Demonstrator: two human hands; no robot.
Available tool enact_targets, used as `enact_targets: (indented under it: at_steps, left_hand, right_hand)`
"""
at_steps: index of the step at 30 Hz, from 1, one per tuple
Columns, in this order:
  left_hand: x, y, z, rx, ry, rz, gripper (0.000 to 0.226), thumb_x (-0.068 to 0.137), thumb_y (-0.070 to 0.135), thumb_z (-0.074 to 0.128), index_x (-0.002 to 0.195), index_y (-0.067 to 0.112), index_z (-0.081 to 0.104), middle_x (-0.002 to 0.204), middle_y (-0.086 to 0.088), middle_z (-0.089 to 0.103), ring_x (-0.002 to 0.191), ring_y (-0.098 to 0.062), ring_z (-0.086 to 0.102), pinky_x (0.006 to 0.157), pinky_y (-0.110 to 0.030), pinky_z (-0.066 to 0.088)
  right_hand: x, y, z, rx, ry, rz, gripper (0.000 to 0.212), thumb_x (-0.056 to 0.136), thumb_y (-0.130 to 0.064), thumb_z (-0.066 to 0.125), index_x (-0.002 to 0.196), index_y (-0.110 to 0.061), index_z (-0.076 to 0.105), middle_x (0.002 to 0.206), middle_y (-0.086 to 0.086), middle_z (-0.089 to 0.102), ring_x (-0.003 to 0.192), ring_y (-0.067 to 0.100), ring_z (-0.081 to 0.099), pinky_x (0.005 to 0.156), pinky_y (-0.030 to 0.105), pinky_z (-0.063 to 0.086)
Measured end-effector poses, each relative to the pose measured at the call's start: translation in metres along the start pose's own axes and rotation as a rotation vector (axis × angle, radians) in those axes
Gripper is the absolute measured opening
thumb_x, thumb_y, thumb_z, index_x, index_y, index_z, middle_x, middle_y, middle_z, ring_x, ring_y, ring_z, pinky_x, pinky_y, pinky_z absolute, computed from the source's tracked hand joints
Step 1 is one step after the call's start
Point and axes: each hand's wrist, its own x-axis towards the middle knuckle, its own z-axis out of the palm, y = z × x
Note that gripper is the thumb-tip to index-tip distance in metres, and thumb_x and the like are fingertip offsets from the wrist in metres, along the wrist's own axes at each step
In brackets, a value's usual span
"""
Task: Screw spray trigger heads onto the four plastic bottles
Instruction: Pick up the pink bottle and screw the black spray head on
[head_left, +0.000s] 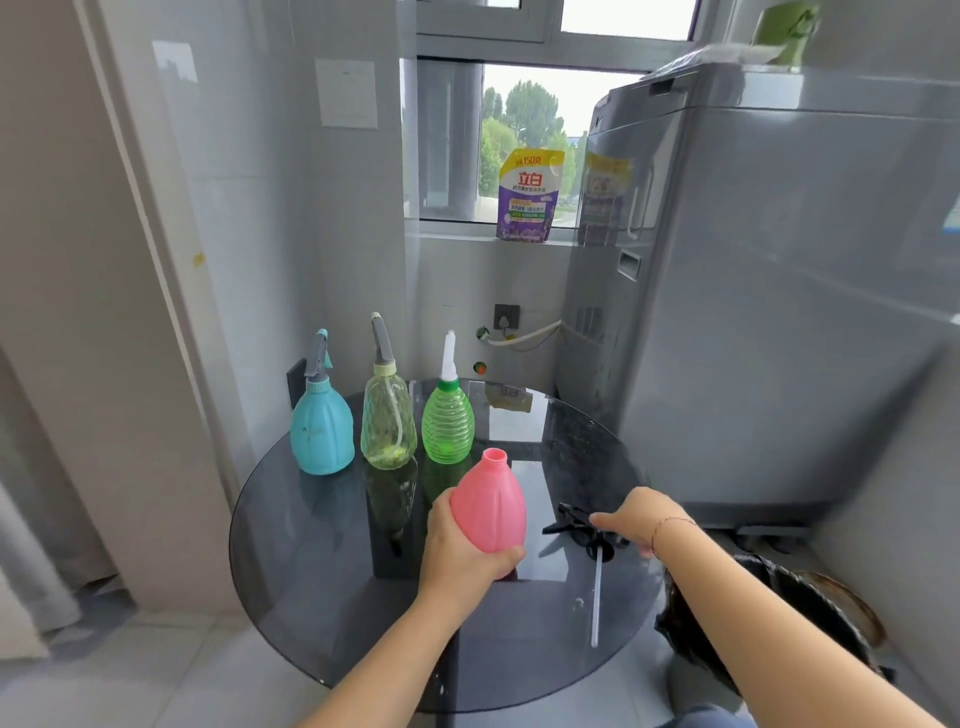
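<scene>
On the round glass bench (322, 597), the last bottle is being readied for its spray head.

Along the far left edge the blue bottle (321, 431), the pale yellow-green bottle (388, 421) and the ribbed green bottle (448, 423) are standing in a row with heads already fitted, set back so the near side is staying free for work. The left hand (462, 545) is wrapping its fingers (506, 557) closed around the base of the pink bottle (488, 501), tilting it with its open neck up and steadying it, probably so the thread can be met squarely. The right hand (641, 519) is reaching onto the black trigger head (582, 525), which is lying on the glass just right of the pink bottle with its long dip tube (596, 603) trailing toward the person; those fingers are touching it, but I cannot tell whether they are closed on it yet.
</scene>
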Motion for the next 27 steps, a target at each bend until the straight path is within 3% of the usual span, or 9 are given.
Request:
enact_targets:
  at_steps: [4,6,11,13,16,19,21,24,27]
  left_hand:
    - [-0.015,0.003,0.001,0.025,-0.007,0.017,0.103,0.053,0.033,0.089,0.137,0.026,0.031,0.132,0.002,0.043,0.113,-0.022,0.049,0.091,-0.040,0.050]
    - [-0.022,0.003,0.000,0.035,-0.006,0.020,0.104,0.053,0.033,0.089,0.138,0.025,0.030,0.133,0.002,0.043,0.114,-0.023,0.049,0.094,-0.043,0.050]
    - [-0.032,0.003,-0.002,0.043,0.001,0.022,0.105,0.054,0.034,0.090,0.139,0.025,0.029,0.133,0.003,0.041,0.112,-0.020,0.047,0.093,-0.039,0.049]
    - [-0.034,0.002,-0.003,0.052,0.006,0.026,0.105,0.053,0.034,0.090,0.139,0.024,0.029,0.133,0.003,0.041,0.111,-0.020,0.047,0.093,-0.038,0.049]
    - [-0.036,0.000,-0.008,0.063,0.007,0.030,0.105,0.054,0.034,0.090,0.138,0.026,0.029,0.131,0.005,0.040,0.111,-0.019,0.046,0.092,-0.038,0.050]
    - [-0.035,-0.002,-0.013,0.064,0.013,0.031,0.104,0.054,0.033,0.091,0.138,0.027,0.029,0.131,0.006,0.039,0.112,-0.019,0.046,0.093,-0.040,0.051]
    - [-0.033,-0.004,-0.016,0.059,0.021,0.026,0.105,0.053,0.032,0.091,0.137,0.027,0.029,0.130,0.006,0.039,0.112,-0.019,0.047,0.090,-0.038,0.051]
    - [-0.028,-0.005,-0.021,0.069,0.042,0.020,0.103,0.053,0.031,0.091,0.136,0.026,0.030,0.127,0.007,0.039,0.110,-0.018,0.045,0.085,-0.033,0.048]
    - [-0.023,-0.003,-0.025,0.109,0.055,0.032,0.102,0.055,0.033,0.090,0.136,0.025,0.030,0.121,0.010,0.035,0.109,-0.017,0.044,0.086,-0.034,0.048]
  right_hand:
    - [-0.011,0.003,0.011,0.151,-0.065,0.050,0.047,0.086,-0.045,0.058,0.057,-0.012,0.041,0.033,0.000,0.046,0.027,0.016,0.049,0.045,0.022,0.039]
    - [-0.015,0.002,0.017,0.238,-0.075,0.063,0.044,0.084,-0.041,0.060,0.055,-0.012,0.042,0.042,0.002,0.048,0.029,0.018,0.045,0.044,0.021,0.039]
    - [-0.022,-0.006,0.028,0.289,0.023,0.070,0.042,0.080,-0.030,0.062,0.048,-0.014,0.039,0.020,-0.006,0.036,0.032,0.017,0.036,0.041,0.018,0.029]
    - [-0.021,-0.007,0.033,0.364,0.053,0.093,0.040,0.078,-0.026,0.063,0.050,-0.012,0.038,0.031,-0.002,0.041,0.037,0.018,0.036,0.042,0.020,0.028]
    - [-0.016,-0.007,0.034,0.617,0.066,0.137,0.038,0.079,-0.024,0.066,0.054,-0.009,0.042,0.047,0.004,0.043,0.045,0.020,0.036,0.048,0.024,0.031]
    - [-0.015,-0.010,0.026,1.049,-0.006,0.151,0.027,0.082,-0.014,0.071,0.063,-0.003,0.055,0.044,0.005,0.050,0.041,0.015,0.033,0.035,0.019,0.031]
    - [-0.018,-0.018,0.015,1.233,-0.059,0.096,0.019,0.083,-0.013,0.073,0.074,-0.002,0.060,0.057,0.008,0.055,0.044,0.013,0.039,0.035,0.016,0.035]
    - [-0.030,-0.041,-0.013,1.406,-0.082,-0.120,0.014,0.083,-0.010,0.073,0.082,-0.002,0.062,0.080,0.013,0.061,0.059,0.014,0.053,0.053,0.020,0.052]
    - [-0.055,-0.069,-0.048,1.456,-0.057,-0.321,0.013,0.085,-0.009,0.070,0.090,0.001,0.063,0.077,0.010,0.058,0.062,0.012,0.059,0.062,0.022,0.061]
